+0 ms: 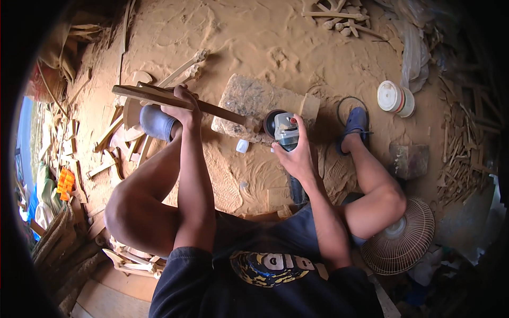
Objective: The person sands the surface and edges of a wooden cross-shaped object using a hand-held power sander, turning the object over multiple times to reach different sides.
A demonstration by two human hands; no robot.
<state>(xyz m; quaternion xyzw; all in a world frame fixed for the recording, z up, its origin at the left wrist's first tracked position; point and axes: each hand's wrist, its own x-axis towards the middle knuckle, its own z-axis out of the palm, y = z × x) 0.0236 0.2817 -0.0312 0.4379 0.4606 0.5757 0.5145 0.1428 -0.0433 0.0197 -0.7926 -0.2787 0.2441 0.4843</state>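
Observation:
My left hand (184, 107) is closed around a long brown wooden piece (220, 112), whose wider end (140, 94) sticks out to the left. The narrow end lies over a rough, dusty block (241, 98) on the ground in front of me. My right hand (298, 159) grips an angle grinder (286, 131) with a clear and grey housing. Its dark round disc (272, 123) faces the narrow end of the wood, very close to it; whether they touch, I cannot tell. A small white cap-like object (242, 146) sits at the block's near edge.
Sawdust covers the ground (249, 32). Wood pieces lie to the left (108, 130), at the far right (344, 18) and along the right side (464, 151). A white bucket (389, 96) stands beyond my right clog (356, 124). A round fan (400, 238) is beside my right knee.

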